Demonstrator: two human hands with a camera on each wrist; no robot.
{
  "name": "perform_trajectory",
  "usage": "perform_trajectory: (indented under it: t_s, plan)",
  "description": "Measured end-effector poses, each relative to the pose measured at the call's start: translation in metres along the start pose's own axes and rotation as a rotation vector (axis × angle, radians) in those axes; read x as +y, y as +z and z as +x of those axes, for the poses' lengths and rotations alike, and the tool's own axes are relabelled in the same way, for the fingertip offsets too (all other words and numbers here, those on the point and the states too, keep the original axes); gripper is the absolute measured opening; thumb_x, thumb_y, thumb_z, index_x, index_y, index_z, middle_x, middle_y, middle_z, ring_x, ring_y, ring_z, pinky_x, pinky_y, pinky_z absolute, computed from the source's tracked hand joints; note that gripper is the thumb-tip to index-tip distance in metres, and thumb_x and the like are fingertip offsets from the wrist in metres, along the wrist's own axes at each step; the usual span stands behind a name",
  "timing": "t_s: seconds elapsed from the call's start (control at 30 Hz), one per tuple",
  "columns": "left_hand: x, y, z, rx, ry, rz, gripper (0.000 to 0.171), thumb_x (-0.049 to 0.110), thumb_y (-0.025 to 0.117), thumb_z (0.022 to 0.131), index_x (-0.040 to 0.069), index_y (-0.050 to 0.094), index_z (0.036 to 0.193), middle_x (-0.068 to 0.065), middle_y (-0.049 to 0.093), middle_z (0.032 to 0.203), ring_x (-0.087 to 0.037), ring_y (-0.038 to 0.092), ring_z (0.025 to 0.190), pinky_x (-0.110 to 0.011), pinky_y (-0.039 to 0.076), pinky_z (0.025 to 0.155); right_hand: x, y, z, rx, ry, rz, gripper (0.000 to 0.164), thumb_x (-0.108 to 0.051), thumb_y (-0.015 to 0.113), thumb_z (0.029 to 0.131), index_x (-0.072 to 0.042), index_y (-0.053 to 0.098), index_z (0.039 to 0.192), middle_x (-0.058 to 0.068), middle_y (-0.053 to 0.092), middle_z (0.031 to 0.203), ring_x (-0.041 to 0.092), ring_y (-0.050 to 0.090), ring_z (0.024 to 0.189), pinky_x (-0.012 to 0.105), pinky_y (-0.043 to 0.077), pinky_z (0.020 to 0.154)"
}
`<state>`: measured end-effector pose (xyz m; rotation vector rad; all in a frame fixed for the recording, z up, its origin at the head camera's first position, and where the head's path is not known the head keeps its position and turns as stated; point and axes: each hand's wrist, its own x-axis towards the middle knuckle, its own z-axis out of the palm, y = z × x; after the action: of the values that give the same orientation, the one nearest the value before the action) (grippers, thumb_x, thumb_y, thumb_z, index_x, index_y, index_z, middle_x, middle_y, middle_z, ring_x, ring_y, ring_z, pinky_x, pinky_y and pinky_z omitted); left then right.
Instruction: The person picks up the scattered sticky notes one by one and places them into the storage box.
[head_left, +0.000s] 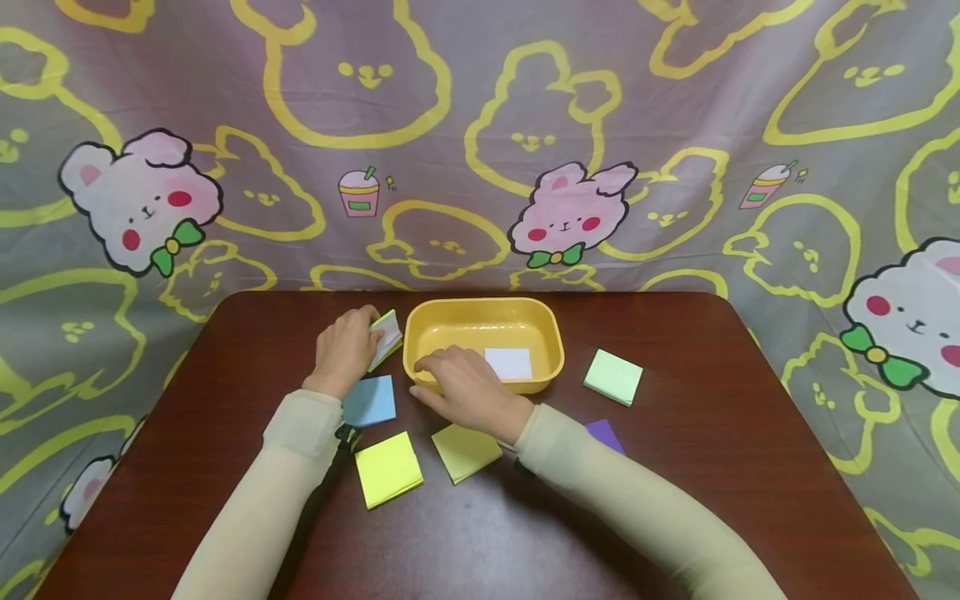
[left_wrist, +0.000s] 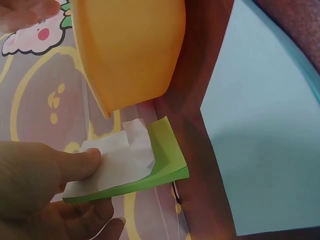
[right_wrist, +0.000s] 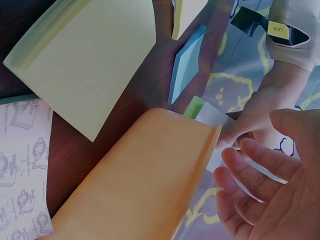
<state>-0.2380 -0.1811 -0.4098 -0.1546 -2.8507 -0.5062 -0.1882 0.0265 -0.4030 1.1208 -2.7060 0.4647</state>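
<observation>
My left hand (head_left: 341, 350) pinches a square green paper note pad (left_wrist: 167, 155), the thumb pressing a creased white paper sheet (left_wrist: 115, 157) against its upper face and the fingers underneath. This pad is held tilted, just left of a yellow rectangular plastic tray (head_left: 450, 321). My right hand (head_left: 468, 387) is over the tray's near rim; its fingers are loosely bent and slightly spread, the thumb apart, gripping nothing. Whether it touches the rim I cannot tell. A white paper rectangle (head_left: 507, 364) lies inside the tray, towards the right.

On the dark brown tabletop (head_left: 750, 433) I record: a square blue note pad (head_left: 375, 400) beside my left wrist; a square bright yellow pad (head_left: 388, 469) nearer me; a square pale yellow pad (head_left: 465, 454) to its right, close to my right wrist; a square pale green pad (head_left: 613, 377) right of the tray; and a purple pad (head_left: 604, 434), partly hidden by my right sleeve (head_left: 637, 492).
</observation>
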Motion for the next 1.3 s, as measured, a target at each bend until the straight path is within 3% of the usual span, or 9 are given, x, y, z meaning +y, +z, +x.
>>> perform_trajectory:
  t_s: [0.6, 1.3]
  plan:
    - [0.007, -0.009, -0.002, 0.007, 0.002, -0.018, 0.025, 0.022, 0.061, 0.089, 0.007, 0.061, 0.109, -0.015, 0.064, 0.093, -0.03, 0.059, 0.073, -0.048, 0.045, 0.061, 0.005, 0.006, 0.009, 0.013, 0.016, -0.014, 0.037, -0.041, 0.053, 0.092, -0.012, 0.068, 0.11, 0.001, 0.069, 0.101, 0.017, 0.059, 0.084, 0.032, 0.048, 0.067]
    - [0.016, -0.022, -0.006, 0.065, 0.052, -0.012, 0.026, 0.022, 0.062, 0.089, 0.005, 0.062, 0.108, -0.014, 0.063, 0.089, -0.03, 0.058, 0.067, -0.046, 0.045, 0.055, 0.003, 0.002, 0.019, 0.033, 0.025, -0.031, 0.036, -0.041, 0.053, 0.091, -0.013, 0.068, 0.11, 0.0, 0.068, 0.103, 0.017, 0.06, 0.087, 0.032, 0.049, 0.071]
